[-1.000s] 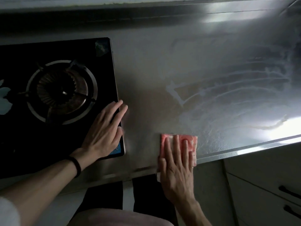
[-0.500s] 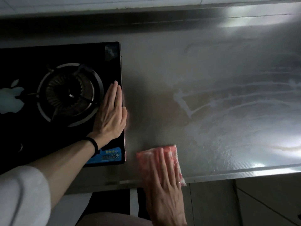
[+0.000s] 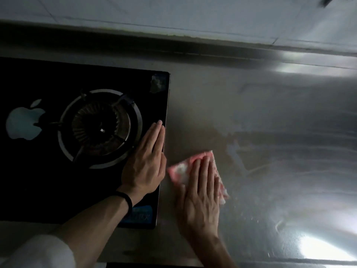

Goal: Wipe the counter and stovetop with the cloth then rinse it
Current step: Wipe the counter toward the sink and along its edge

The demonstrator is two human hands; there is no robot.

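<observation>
Pink cloth [image 3: 180, 171] — right hand [image 3: 201, 196] flat on it | left hand [image 3: 145, 163] flat on stovetop [image 3: 38, 180] — apple logo [image 3: 24, 123]

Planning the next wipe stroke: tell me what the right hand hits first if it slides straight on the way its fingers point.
Nothing nearby: ahead of the right hand on the pink cloth lies bare steel counter, up to its raised back edge.

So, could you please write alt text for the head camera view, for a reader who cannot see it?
A person's right hand presses a pink cloth flat on a streaky stainless steel counter. The left hand rests flat, fingers together, on the right edge of a black glass gas stove, beside its burner.
</observation>
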